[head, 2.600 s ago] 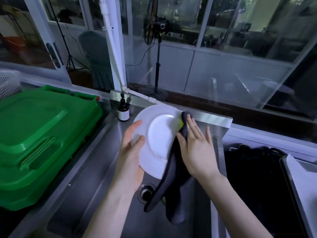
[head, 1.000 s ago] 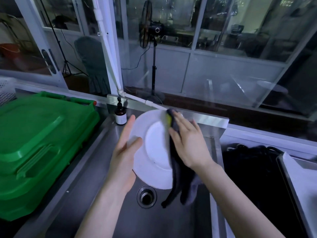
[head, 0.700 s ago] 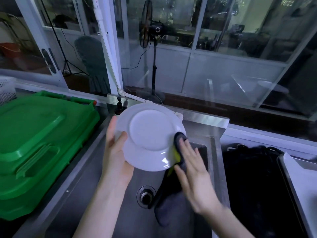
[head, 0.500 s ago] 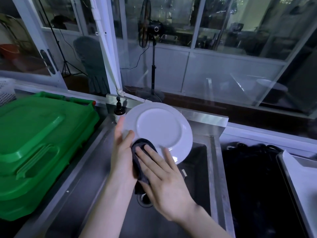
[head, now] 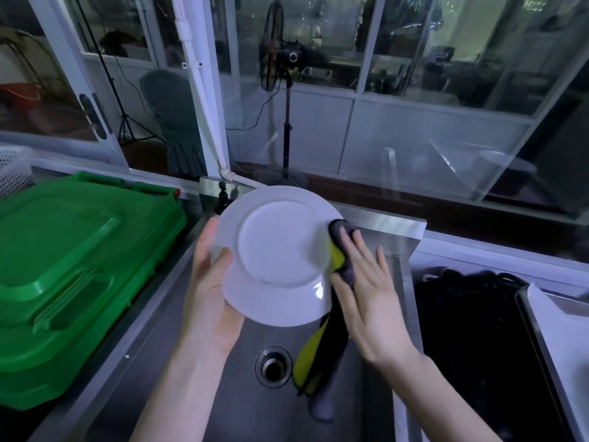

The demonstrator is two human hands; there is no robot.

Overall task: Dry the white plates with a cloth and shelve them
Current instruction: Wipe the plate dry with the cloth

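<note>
1. Currently, we are drying one white plate [head: 280, 253] over the sink [head: 197, 393], with its underside toward us. We judge that shelving is not yet begun, and no shelf is showing.
2. Our left hand [head: 210, 291] is gripping the plate's left rim, thumb on the underside. Our right hand [head: 369, 291] is pressing the grey-and-yellow cloth [head: 342, 250] against the right rim with straight fingers, and the cloth's tail is hanging toward the drain [head: 273, 365].
3. The green bin [head: 63, 266] beside the sink is sitting lidded, hiding its contents. Right of the sink, a black heap [head: 471, 330] that we cannot identify is lying.
</note>
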